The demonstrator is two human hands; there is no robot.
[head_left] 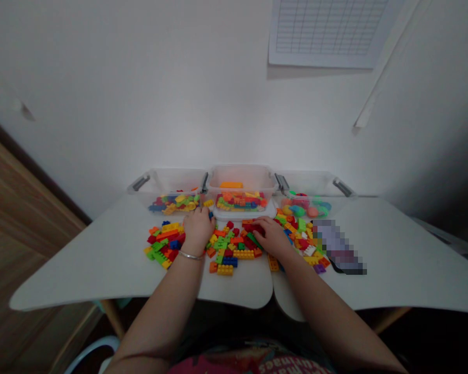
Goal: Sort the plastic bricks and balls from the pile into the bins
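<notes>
Loose toy building bricks (225, 241) in several colours lie spread over the white table in front of me. My left hand (198, 228), with a silver bangle at the wrist, is over the left part of the spread. Its fingers are bent, and a small blue brick (211, 214) shows between thumb and fingertips. My right hand (272, 235) is curled at the right of the middle pile, its fingers closed on a red brick (251, 226). A green brick (253, 239) lies just under its thumb. The palms hide some bricks.
Three clear plastic boxes stand along the wall: the left box (175, 184) and middle box (244, 179) hold bricks, the right box (312, 182) rounded coloured toys. A blurred-out phone (339, 246) lies at the right. Two white tabletops (242, 296) meet at a seam; their front edges are near me.
</notes>
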